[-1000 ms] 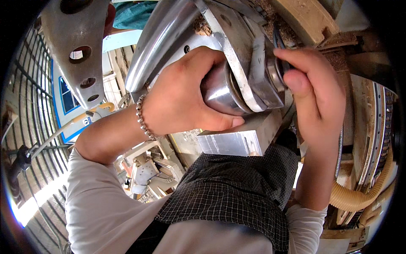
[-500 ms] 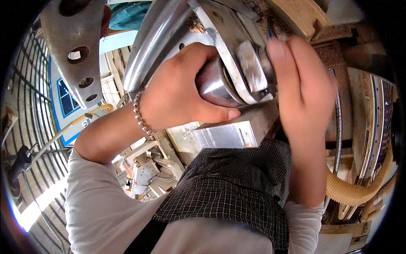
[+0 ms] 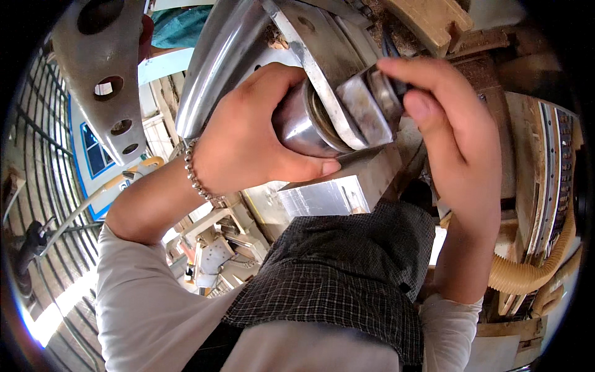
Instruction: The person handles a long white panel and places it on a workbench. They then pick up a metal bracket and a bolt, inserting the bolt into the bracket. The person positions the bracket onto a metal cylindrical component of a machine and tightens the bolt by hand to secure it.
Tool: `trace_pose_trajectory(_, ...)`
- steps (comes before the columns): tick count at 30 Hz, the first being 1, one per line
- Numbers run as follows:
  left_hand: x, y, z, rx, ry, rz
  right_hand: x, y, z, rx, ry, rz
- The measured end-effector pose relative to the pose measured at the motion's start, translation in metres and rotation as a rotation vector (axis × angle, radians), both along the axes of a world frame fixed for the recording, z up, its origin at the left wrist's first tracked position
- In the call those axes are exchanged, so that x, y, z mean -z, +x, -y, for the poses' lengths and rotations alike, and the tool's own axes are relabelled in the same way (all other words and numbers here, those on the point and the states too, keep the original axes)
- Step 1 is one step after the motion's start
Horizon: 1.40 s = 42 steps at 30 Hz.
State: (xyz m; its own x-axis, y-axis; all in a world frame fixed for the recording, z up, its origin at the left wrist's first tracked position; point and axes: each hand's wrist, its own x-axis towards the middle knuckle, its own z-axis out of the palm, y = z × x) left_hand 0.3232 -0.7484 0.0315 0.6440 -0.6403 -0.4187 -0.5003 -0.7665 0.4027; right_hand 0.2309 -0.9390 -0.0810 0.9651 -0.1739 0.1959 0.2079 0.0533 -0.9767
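My left hand [image 3: 238, 133] is wrapped round a shiny metal cylinder [image 3: 302, 127], its thumb lying along the lower edge. Against the cylinder's right side stands a flat metal bracket [image 3: 316, 77], with a worn rectangular metal block [image 3: 364, 111] on its other face. Beyond that block sits a ringed round metal fitting [image 3: 383, 90] with a dark end. My right hand [image 3: 462, 124] pinches this dark end between thumb and forefinger. Under the cylinder is a square-edged metal bar [image 3: 325, 197]. My left palm and most of its fingers are hidden behind the cylinder.
A curved polished metal body [image 3: 217, 68] rises behind my left hand. Farther left hangs a grey arm with round holes [image 3: 102, 62]. Wooden pieces [image 3: 431, 25] lie at the upper right, and a yellow ribbed hose [image 3: 527, 276] curves at the right.
My right hand, blurred before, has turned and moved slightly right, uncovering more of the ringed fitting. My left hand keeps its hold on the cylinder; the whole view has shifted a little.
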Motion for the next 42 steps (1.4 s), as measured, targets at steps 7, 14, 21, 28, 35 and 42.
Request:
trace_pose_trajectory(7,0.001,0.004,-0.002,0.076,0.0,0.026,-0.007,0.007,0.004,-0.055,-0.161,-0.155)
trace_pose_trajectory(14,-0.001,0.011,-0.001,0.034,0.068,-0.177,0.002,0.006,-0.009,0.058,-0.032,-0.045)
trace_pose_trajectory(21,0.014,0.011,-0.007,-0.046,-0.083,-0.264,0.011,0.0,-0.004,0.024,-0.138,0.087)
trace_pose_trajectory(28,0.016,0.01,-0.007,-0.131,-0.107,-0.327,0.004,-0.01,-0.009,0.069,-0.079,-0.1)
trace_pose_trajectory(35,0.017,0.003,-0.005,-0.168,-0.119,-0.304,-0.017,0.0,-0.016,0.172,-0.266,-0.299)
trace_pose_trajectory(42,0.017,0.001,-0.007,-0.181,-0.06,-0.274,-0.019,-0.015,0.006,-0.05,-0.222,-0.219)
